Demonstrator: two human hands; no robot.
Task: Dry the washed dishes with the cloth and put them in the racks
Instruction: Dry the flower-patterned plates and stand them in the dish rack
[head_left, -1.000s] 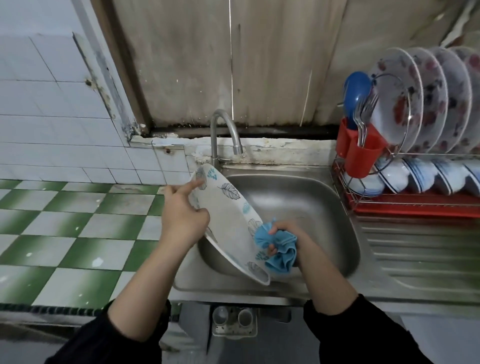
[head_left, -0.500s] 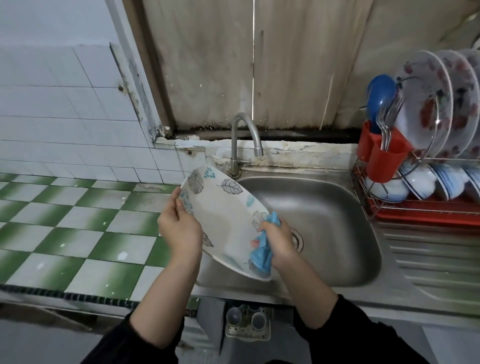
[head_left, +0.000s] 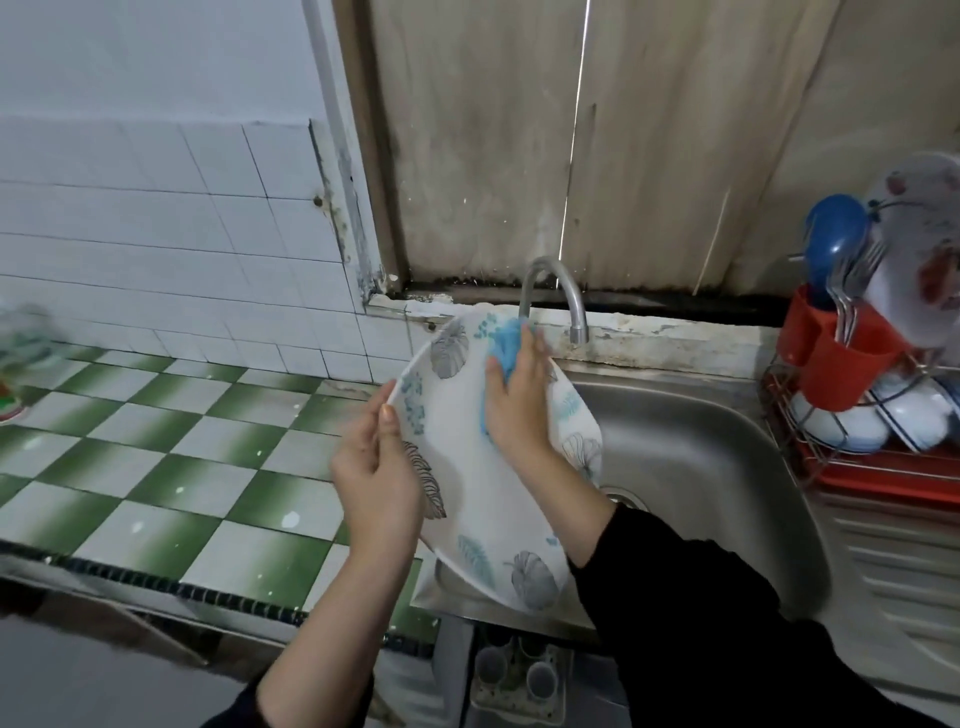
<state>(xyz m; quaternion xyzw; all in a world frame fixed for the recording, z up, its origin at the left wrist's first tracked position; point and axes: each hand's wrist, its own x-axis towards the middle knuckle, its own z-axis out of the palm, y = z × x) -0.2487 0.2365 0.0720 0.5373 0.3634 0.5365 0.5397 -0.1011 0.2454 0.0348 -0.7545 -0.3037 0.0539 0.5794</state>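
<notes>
A large white plate with grey and teal leaf prints (head_left: 467, 499) is held tilted above the left rim of the steel sink (head_left: 691, 457). My left hand (head_left: 376, 478) grips its left edge, thumb on the face. My right hand (head_left: 519, 400) presses a blue cloth (head_left: 506, 340) against the upper part of the plate's face; most of the cloth is hidden under my palm. At the right edge stands the red wire dish rack (head_left: 857, 467) with white bowls (head_left: 852, 421) below and a flowered plate (head_left: 924, 260) upright above.
A curved tap (head_left: 558, 291) rises right behind the plate's top. A red cutlery holder (head_left: 831, 358) with forks and a blue ladle hangs on the rack. A green-and-white tiled counter (head_left: 171, 457) lies to the left. The ridged drainboard (head_left: 893, 582) lies right of the sink.
My right hand moved the cloth from the plate's lower edge up to its top. The plate turned more face-up and nearer, and the view shifted left, cutting off most of the rack.
</notes>
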